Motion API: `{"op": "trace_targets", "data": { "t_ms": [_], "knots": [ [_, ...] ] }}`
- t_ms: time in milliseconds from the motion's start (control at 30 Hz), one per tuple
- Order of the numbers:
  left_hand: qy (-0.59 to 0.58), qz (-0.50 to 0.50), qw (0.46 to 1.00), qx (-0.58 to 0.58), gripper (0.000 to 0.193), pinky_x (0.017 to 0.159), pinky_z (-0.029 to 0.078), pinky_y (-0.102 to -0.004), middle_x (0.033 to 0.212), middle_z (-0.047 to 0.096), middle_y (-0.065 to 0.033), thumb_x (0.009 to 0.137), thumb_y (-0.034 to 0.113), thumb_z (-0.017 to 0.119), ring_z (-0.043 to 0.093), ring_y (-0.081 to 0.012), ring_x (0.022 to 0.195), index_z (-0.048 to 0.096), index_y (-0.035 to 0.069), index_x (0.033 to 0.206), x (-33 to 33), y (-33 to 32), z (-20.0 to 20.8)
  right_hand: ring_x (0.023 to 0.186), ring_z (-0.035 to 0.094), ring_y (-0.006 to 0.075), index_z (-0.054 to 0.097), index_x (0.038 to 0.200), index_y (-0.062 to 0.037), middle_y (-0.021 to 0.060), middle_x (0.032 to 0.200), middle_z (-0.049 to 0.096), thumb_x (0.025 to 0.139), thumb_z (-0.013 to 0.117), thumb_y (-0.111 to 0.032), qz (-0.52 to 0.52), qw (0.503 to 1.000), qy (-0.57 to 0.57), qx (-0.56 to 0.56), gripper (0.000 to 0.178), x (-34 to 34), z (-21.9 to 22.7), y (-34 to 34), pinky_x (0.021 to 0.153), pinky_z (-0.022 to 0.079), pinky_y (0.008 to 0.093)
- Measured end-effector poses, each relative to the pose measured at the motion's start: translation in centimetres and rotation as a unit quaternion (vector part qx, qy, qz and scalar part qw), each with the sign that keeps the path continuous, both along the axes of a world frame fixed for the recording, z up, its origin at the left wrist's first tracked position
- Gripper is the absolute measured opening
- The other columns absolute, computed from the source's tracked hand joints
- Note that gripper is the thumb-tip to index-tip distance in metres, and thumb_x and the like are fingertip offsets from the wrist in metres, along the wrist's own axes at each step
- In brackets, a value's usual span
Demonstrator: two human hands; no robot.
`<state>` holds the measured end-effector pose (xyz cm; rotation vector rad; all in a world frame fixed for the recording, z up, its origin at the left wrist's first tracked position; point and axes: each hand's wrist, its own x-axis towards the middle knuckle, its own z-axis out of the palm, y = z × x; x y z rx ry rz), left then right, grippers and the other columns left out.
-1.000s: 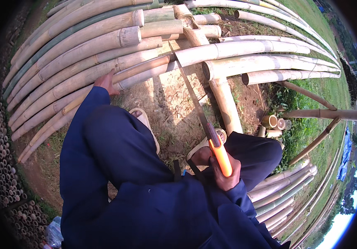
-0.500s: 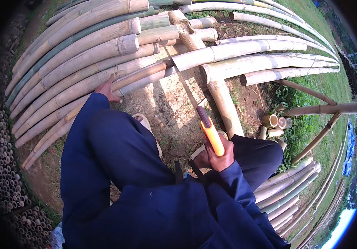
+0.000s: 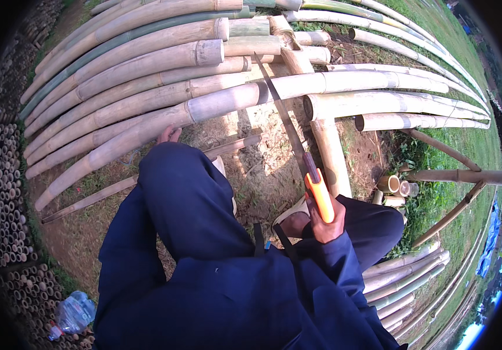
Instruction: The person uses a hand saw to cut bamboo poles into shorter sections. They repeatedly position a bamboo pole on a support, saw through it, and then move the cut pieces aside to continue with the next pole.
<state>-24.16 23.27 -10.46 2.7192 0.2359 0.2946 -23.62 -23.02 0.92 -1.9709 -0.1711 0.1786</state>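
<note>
Bamboo pole (image 3: 221, 102), long and pale, lay across the bare ground in front of the person, and the saw (image 3: 297, 149) rested with its blade on it near a node. The right hand (image 3: 325, 224) was closed around the orange handle; the left hand (image 3: 169, 135) pressed on the same pole, fingers mostly hidden. Sawing seemed in progress; the next stroke probably needed a steady pole. Other poles (image 3: 391, 105) lay beside.

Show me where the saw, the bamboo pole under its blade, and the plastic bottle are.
saw (image 3: 321, 195), head view, on its orange handle.
bamboo pole (image 3: 227, 99), head view, on its pale middle stretch.
plastic bottle (image 3: 74, 312), head view, on its clear body.
</note>
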Motion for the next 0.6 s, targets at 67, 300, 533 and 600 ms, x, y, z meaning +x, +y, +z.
{"op": "trace_targets", "data": {
  "t_ms": [67,300,533,600],
  "knots": [
    [0.035,-0.060,0.998,0.005,0.070,0.112,0.046,-0.0439,0.141,0.059,-0.0218,0.087,0.028,0.077,0.057,-0.0357,0.131,0.050,0.008,0.149,2.2,-0.1,1.5,0.075,0.069,0.0186,0.070,0.112,0.0048,0.0143,0.085,0.072,0.092,0.071,-0.002,-0.005,1.000,-0.018,0.008,0.021,0.0,0.1,0.2,0.071,0.053,0.0321],
    [0.152,-0.260,0.934,0.194,0.045,0.094,0.054,-0.0476,0.106,0.072,-0.0216,0.088,0.022,0.074,0.068,-0.0418,0.103,0.065,0.007,0.129,18.2,-0.9,13.9,0.070,0.068,0.0205,0.070,0.106,0.0044,0.0151,0.079,0.070,0.091,0.072,-0.003,-0.010,1.000,-0.005,0.016,0.016,-0.1,1.1,0.8,0.068,0.053,0.0333],
    [0.265,-0.207,0.936,0.106,0.101,0.101,0.051,-0.0464,0.122,0.066,-0.0303,0.059,0.053,0.092,0.065,-0.0419,0.117,0.055,-0.011,0.129,24.0,-10.1,9.0,0.072,0.072,0.0315,0.068,0.103,0.0016,0.0171,0.079,0.068,0.084,0.067,0.003,0.008,0.999,0.034,-0.009,0.019,0.2,2.5,0.7,0.068,0.054,0.0375],
    [0.305,-0.165,0.934,0.088,0.109,0.100,0.052,-0.0461,0.122,0.066,-0.0292,0.053,0.055,0.095,0.065,-0.0425,0.117,0.054,-0.012,0.129,24.8,-11.1,6.0,0.074,0.072,0.0358,0.067,0.105,0.0012,0.0184,0.081,0.068,0.082,0.067,0.005,0.015,1.000,0.012,-0.013,0.024,0.3,2.7,0.6,0.068,0.054,0.0386]
  ]
}}
